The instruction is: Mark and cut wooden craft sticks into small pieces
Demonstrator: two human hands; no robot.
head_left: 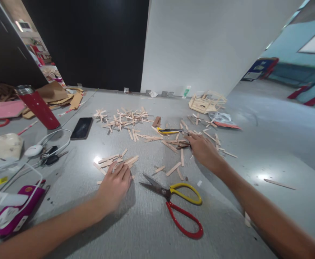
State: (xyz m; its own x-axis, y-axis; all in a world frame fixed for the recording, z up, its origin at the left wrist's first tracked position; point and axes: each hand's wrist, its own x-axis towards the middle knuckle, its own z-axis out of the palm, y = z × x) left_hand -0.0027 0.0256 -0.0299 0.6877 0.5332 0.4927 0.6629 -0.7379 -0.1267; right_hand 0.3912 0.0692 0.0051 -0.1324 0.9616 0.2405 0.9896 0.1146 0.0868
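My left hand (pixel 115 183) rests palm down at the near edge of a loose pile of wooden craft sticks (pixel 109 158), its fingers slightly apart and touching them. Farther right, my right hand (pixel 204 149) closes its fingers around the ends of a few craft sticks (pixel 181 143); its thumb is mostly hidden. Just beyond those fingers lies a yellow-and-black box cutter (pixel 169 131). Between my forearms, large scissors (pixel 167 193) with one yellow and one red handle lie with their blades apart. Several single craft sticks (pixel 173 169) are scattered between the hands.
More craft sticks (pixel 125 118) lie heaped at the back. A stick-built frame (pixel 207 102) and a plastic packet (pixel 223 119) sit back right. To the left are a phone (pixel 82 128), a red bottle (pixel 38 108), keys (pixel 51 156), white cables and a purple power strip (pixel 19 208).
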